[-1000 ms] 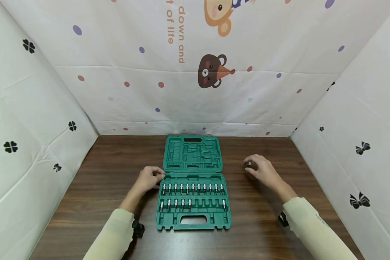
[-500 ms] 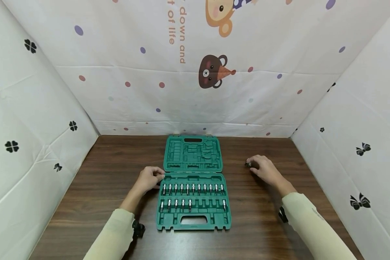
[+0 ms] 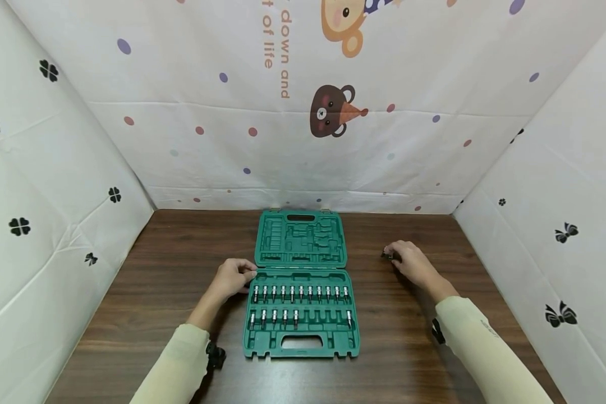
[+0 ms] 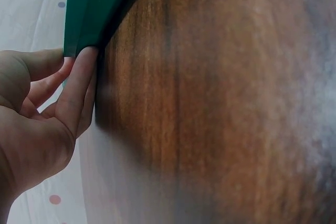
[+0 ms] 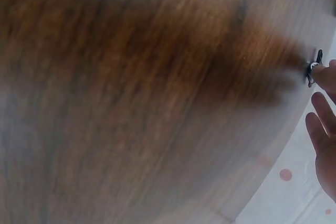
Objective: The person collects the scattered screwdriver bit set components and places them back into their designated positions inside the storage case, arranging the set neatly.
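Note:
A green socket case [image 3: 303,339] lies opened flat on the table, its lid half [image 3: 299,235] towards the back wall. Silver bit sockets [image 3: 274,317] stand in two rows in the near half; the lower row has a gap of bare slots on its right. My left hand [image 3: 230,279] pinches the case's left edge near the hinge, thumb on one side and fingers on the other. Out to the right, my right hand [image 3: 408,262] pinches at small dark-and-silver bit sockets [image 5: 313,67] low at the table. Its other fingers are spread, and the hand partly hides these pieces.
The brown wooden table [image 3: 182,241] extends on both sides of the case. White printed cloth walls [image 3: 202,157] enclose it at the back, left and right.
My right fingertips have drawn in around the small bit sockets, which keep nearly the same place. The left hand and the case have not moved.

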The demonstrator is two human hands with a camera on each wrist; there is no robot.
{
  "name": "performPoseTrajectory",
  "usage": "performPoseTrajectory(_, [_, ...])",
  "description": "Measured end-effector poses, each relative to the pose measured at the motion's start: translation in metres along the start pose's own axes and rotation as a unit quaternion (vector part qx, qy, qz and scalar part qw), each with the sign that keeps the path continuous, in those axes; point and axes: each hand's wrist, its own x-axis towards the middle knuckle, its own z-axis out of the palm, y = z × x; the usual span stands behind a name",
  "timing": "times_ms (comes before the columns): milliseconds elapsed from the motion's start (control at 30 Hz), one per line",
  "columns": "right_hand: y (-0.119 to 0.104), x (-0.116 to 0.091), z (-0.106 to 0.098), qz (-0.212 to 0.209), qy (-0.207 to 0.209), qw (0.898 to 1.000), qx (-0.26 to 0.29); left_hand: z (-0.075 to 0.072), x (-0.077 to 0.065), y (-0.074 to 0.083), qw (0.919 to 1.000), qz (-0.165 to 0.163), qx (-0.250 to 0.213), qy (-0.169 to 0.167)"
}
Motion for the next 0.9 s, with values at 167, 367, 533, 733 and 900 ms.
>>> performPoseTrajectory(167, [0.0039,0.0004,0.0024,-0.014,0.012,1.000,-0.012,0.0003,-0.0004,0.0000,1.0000,0.001,0.002,0.000])
performPoseTrajectory(367, [0.0079,0.0001,0.0051,-0.015,0.025,0.999,-0.017,0.0010,-0.0002,-0.0005,1.0000,0.000,0.000,0.001])
performPoseTrajectory(533, [0.0093,0.0009,0.0046,-0.011,0.018,1.000,-0.011,0.0008,0.0001,-0.0010,1.0000,0.000,-0.001,0.001])
performPoseTrajectory(733, [0.0094,0.0004,0.0017,-0.017,0.012,1.000,-0.008,0.0003,0.0017,-0.0016,1.0000,0.001,-0.002,0.001])
performPoseTrajectory(900, [0.0081,-0.0004,0.0005,-0.013,0.012,1.000,-0.006,-0.0002,0.0027,-0.0019,1.0000,0.000,-0.001,0.001])
